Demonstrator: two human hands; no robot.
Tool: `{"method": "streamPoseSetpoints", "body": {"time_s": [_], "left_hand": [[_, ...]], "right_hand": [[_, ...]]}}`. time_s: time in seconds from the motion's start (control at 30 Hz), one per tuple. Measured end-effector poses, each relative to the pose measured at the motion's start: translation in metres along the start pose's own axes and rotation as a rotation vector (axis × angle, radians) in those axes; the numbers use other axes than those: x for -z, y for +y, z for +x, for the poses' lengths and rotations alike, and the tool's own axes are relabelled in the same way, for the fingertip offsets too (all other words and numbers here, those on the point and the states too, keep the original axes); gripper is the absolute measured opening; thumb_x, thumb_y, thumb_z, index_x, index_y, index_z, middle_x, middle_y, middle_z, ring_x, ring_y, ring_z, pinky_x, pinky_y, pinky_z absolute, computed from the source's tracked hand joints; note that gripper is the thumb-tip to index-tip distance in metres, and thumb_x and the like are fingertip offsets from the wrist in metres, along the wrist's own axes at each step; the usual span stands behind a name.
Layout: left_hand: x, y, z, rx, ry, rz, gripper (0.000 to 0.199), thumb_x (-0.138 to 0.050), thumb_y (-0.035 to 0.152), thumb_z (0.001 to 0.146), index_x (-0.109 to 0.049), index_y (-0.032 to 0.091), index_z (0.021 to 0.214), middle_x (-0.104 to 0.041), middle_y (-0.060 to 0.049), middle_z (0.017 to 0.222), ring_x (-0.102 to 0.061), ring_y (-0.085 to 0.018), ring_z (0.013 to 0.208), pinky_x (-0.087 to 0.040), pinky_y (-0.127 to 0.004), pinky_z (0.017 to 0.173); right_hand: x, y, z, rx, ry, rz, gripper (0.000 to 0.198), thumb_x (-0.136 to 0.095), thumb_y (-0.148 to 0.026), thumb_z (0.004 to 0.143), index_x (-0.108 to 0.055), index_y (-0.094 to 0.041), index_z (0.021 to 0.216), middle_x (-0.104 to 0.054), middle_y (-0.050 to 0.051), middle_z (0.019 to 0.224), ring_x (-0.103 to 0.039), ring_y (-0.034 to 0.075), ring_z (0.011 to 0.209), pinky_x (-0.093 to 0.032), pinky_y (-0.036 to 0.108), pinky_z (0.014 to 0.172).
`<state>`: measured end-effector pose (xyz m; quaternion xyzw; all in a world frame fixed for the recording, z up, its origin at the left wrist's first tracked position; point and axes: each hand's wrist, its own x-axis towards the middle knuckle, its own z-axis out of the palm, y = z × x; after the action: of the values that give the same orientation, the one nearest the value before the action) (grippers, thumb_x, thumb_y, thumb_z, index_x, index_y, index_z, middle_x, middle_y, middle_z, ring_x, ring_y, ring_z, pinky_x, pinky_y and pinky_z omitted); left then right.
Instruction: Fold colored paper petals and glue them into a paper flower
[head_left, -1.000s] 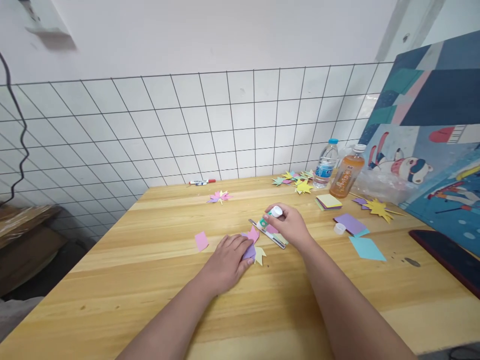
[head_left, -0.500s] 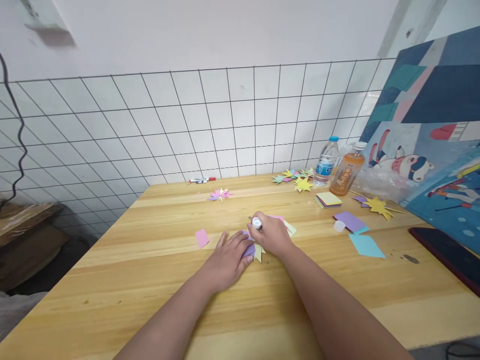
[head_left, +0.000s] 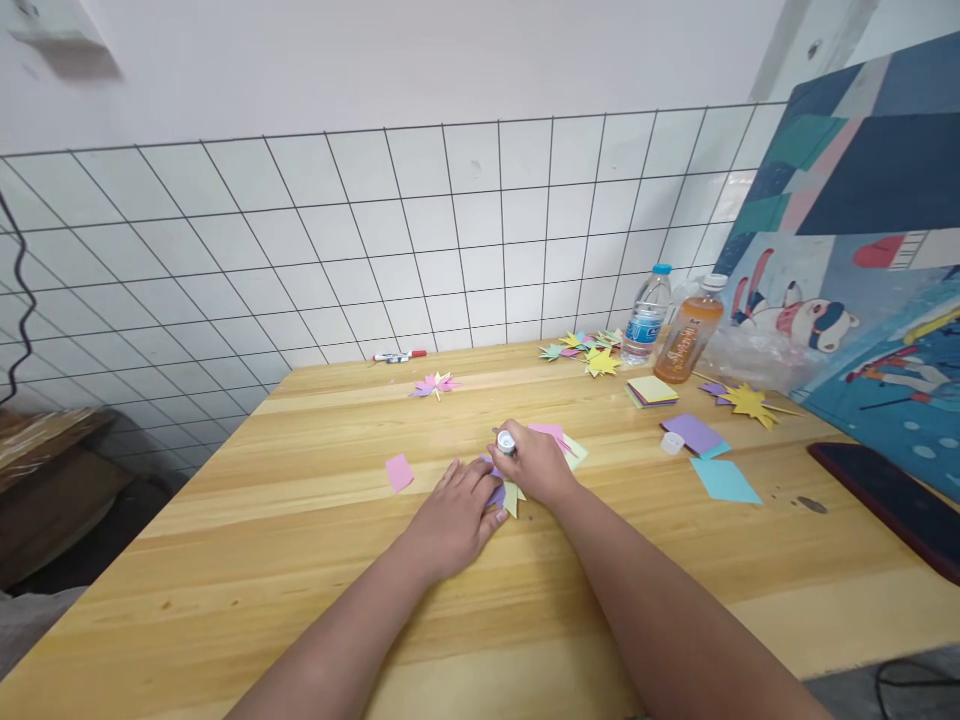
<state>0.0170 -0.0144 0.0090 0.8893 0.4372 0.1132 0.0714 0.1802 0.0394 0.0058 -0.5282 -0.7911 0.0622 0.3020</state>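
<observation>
My left hand (head_left: 459, 520) lies with its fingers stretched out, pressing a purple paper piece (head_left: 495, 492) against the table. A pale yellow pointed paper (head_left: 511, 499) shows beside it, partly under the purple one. My right hand (head_left: 538, 464) is closed around a glue stick (head_left: 506, 441), its round white end facing up; the lower end is hidden by the fingers, over the purple paper. Just right of this hand are a pink paper piece (head_left: 550, 434) and a pale green sheet (head_left: 575, 453). A loose pink paper (head_left: 400, 473) lies left of my left hand.
A translucent cap (head_left: 672, 443), purple (head_left: 694, 434) and blue sheets (head_left: 726, 481), and a paper stack (head_left: 652, 391) lie to the right. Behind stand a water bottle (head_left: 646, 318) and an orange drink bottle (head_left: 688, 335). Paper stars (head_left: 601, 361), markers (head_left: 399, 357) and a phone (head_left: 889, 505) surround the work.
The whole view has shifted slightly, so things appear a little further left and up. My left hand stays on the purple paper, and the glue stick remains in my right hand.
</observation>
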Motion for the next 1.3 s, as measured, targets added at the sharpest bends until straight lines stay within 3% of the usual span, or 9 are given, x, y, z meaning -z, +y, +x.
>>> {"method": "streamPoseSetpoints", "body": {"time_s": [0.4, 0.63, 0.83, 1.0, 1.13, 1.2, 1.3], "left_hand": [[-0.003, 0.000, -0.001, 0.003, 0.038, 0.013, 0.030, -0.039, 0.035, 0.090, -0.047, 0.023, 0.116, -0.045, -0.008, 0.133, -0.036, -0.024, 0.127, -0.022, -0.052, 0.108], [-0.007, -0.003, -0.002, -0.019, 0.078, -0.025, 0.040, -0.042, 0.038, 0.089, -0.039, 0.023, 0.126, -0.047, -0.008, 0.131, -0.036, -0.025, 0.127, -0.023, -0.053, 0.108], [-0.008, -0.003, -0.002, -0.021, 0.040, 0.000, 0.040, -0.039, 0.041, 0.090, -0.043, 0.025, 0.126, -0.045, -0.008, 0.133, -0.032, -0.027, 0.129, -0.017, -0.055, 0.109], [-0.001, 0.000, -0.004, -0.021, 0.002, -0.028, 0.056, -0.039, 0.051, 0.087, -0.032, 0.025, 0.136, -0.040, -0.010, 0.138, -0.027, -0.028, 0.132, -0.014, -0.056, 0.108], [0.011, -0.004, -0.003, -0.009, 0.067, 0.018, 0.037, -0.042, 0.049, 0.087, -0.055, 0.027, 0.114, -0.034, -0.005, 0.143, -0.021, -0.030, 0.134, -0.015, -0.055, 0.108], [0.018, -0.004, -0.003, 0.029, 0.119, 0.034, 0.034, -0.051, 0.049, 0.081, -0.059, 0.026, 0.105, -0.041, -0.006, 0.137, -0.031, -0.031, 0.128, -0.023, -0.054, 0.105], [0.027, 0.003, -0.007, 0.141, 0.088, 0.020, 0.030, -0.051, 0.047, 0.081, -0.060, 0.024, 0.098, -0.062, -0.006, 0.102, -0.055, -0.025, 0.096, -0.042, -0.043, 0.087]], "right_hand": [[0.001, 0.002, 0.002, -0.022, 0.038, 0.047, 0.014, -0.051, -0.037, 0.083, -0.053, -0.023, 0.085, -0.063, -0.002, 0.067, -0.056, 0.014, 0.061, -0.028, 0.022, 0.054], [0.008, 0.005, 0.000, -0.023, 0.083, 0.123, 0.013, -0.050, -0.035, 0.082, -0.053, -0.023, 0.078, -0.062, -0.003, 0.064, -0.055, 0.013, 0.059, -0.030, 0.021, 0.055], [0.012, 0.005, 0.000, -0.106, 0.154, 0.160, 0.015, -0.049, -0.037, 0.082, -0.054, -0.023, 0.078, -0.061, -0.002, 0.063, -0.054, 0.013, 0.058, -0.032, 0.021, 0.056], [0.013, 0.006, 0.000, -0.110, 0.172, 0.195, 0.015, -0.050, -0.037, 0.081, -0.055, -0.023, 0.079, -0.060, -0.003, 0.063, -0.053, 0.013, 0.055, -0.034, 0.021, 0.056], [0.014, 0.005, 0.001, -0.125, 0.204, 0.223, 0.017, -0.048, -0.038, 0.082, -0.055, -0.023, 0.079, -0.060, -0.002, 0.062, -0.053, 0.013, 0.055, -0.035, 0.021, 0.056], [0.015, 0.005, 0.001, -0.131, 0.219, 0.236, 0.017, -0.048, -0.037, 0.082, -0.055, -0.022, 0.078, -0.061, -0.002, 0.063, -0.053, 0.013, 0.056, -0.035, 0.021, 0.056], [0.017, 0.004, 0.000, -0.129, 0.211, 0.247, 0.015, -0.049, -0.036, 0.081, -0.055, -0.022, 0.077, -0.060, -0.003, 0.062, -0.052, 0.013, 0.056, -0.034, 0.021, 0.055]]}}
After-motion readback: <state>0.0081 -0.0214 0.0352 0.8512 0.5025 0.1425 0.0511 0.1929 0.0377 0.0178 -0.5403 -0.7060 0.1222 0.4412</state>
